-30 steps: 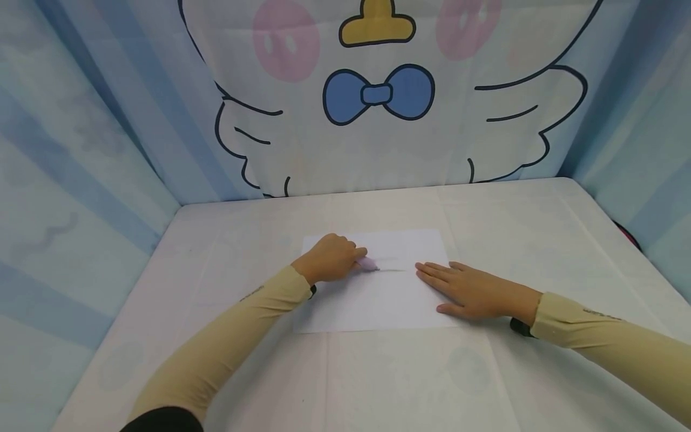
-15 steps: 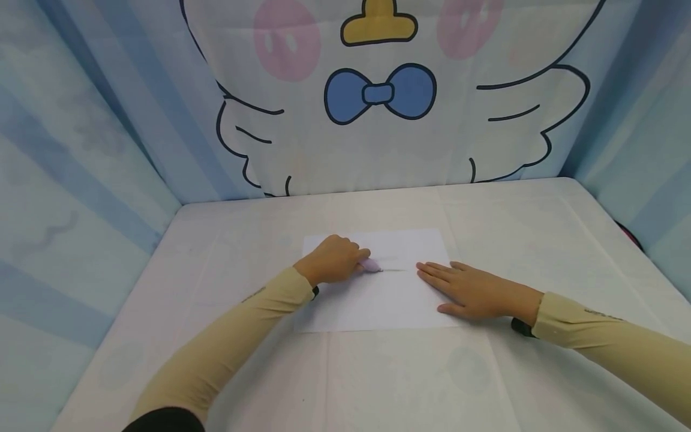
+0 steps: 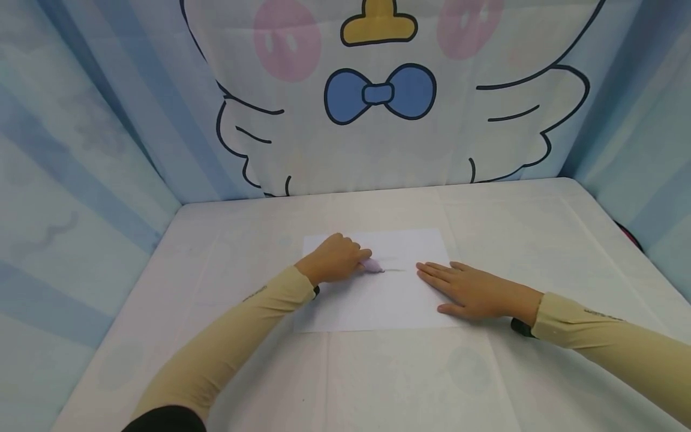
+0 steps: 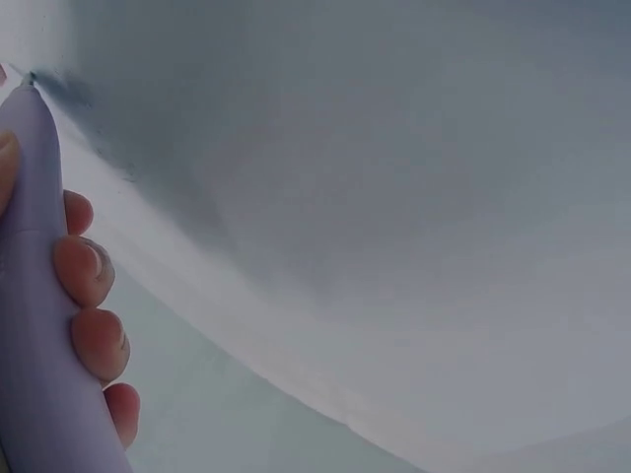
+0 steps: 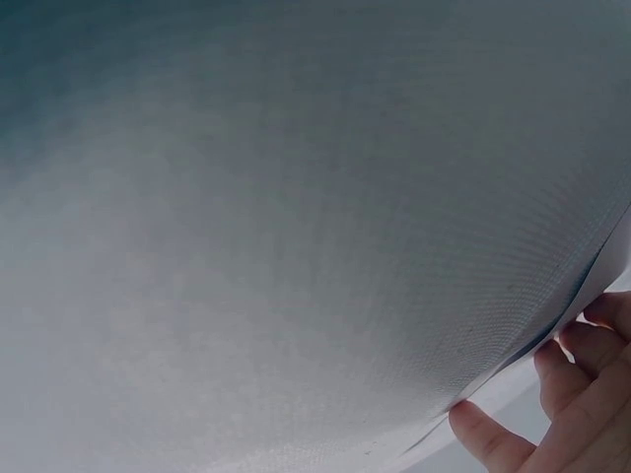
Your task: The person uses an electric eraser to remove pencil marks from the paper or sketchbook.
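Observation:
My left hand (image 3: 335,258) grips a thick lilac pen (image 4: 39,325), its fingers curled round the smooth, wide body. In the left wrist view the pen's small dark tip points up at the top left corner. White paper (image 3: 372,306) lies under both hands, and the tip is right at the left end of a thin faint line (image 3: 396,270) on it. My right hand (image 3: 475,291) rests flat over the paper's right edge, fingers spread and pointing left. In the right wrist view its fingertips touch the sheet along the edge.
A pale cloth covers the table (image 3: 388,384), which ends at a hanging printed curtain (image 3: 378,156) with a blue bow tie on it. Striped blue curtains (image 3: 70,228) enclose the left and right sides. Dark bands sit at both wrists.
The left hand and the pen have shifted very slightly to the right along the line. The right hand and the paper stay where they were.

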A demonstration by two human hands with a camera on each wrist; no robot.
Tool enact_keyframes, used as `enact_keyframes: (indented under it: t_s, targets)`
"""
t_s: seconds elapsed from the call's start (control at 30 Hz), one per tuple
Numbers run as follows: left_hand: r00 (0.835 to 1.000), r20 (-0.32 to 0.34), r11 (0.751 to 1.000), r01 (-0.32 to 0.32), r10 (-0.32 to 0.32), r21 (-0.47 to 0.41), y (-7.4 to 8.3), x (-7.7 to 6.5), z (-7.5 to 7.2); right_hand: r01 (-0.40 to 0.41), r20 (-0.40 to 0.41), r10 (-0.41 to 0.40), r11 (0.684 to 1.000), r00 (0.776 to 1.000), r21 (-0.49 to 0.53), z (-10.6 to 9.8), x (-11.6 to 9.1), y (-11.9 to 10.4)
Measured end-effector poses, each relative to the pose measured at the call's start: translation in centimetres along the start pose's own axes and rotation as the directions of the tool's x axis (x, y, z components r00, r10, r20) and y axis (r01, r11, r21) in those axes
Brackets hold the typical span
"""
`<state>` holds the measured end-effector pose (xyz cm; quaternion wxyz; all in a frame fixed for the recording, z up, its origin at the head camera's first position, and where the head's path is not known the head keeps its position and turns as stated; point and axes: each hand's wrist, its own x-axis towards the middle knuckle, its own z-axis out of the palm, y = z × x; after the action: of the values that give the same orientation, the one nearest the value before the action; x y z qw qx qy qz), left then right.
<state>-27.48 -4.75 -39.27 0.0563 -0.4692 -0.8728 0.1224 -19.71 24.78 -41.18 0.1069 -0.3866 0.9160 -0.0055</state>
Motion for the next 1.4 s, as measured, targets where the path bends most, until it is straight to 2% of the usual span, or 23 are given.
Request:
enact_keyframes:
  t_s: [0.4,0.63,1.03,1.2,1.4]
  targets:
    - [1.0,0.012,1.0,0.007,-0.006,-0.019,-0.13,-0.08,-0.01,0.005,0.001,-0.005,1.0,1.0,-0.01,-0.05,-0.05,-0.06]
    - [1.0,-0.024,1.0,-0.013,0.013,-0.001,-0.13,-0.05,0.09,0.001,0.005,0.0,1.0,1.0,-0.006,-0.03,0.0,-0.03]
    - [0.999,0.04,1.0,0.004,-0.004,0.0,0.31,0.49,-0.28,0.002,0.007,-0.002,1.0,1.0,-0.013,0.06,0.04,-0.01]
    - [0.999,0.042,0.999,0.014,-0.016,0.028,0.15,0.36,-0.29,0.003,0.005,-0.003,1.0,1.0,-0.014,-0.03,0.0,-0.05]
    - [0.999,0.033,1.0,0.013,-0.013,0.007,0.1,0.11,-0.2,0.003,0.006,-0.003,1.0,1.0,-0.004,-0.08,0.04,-0.07]
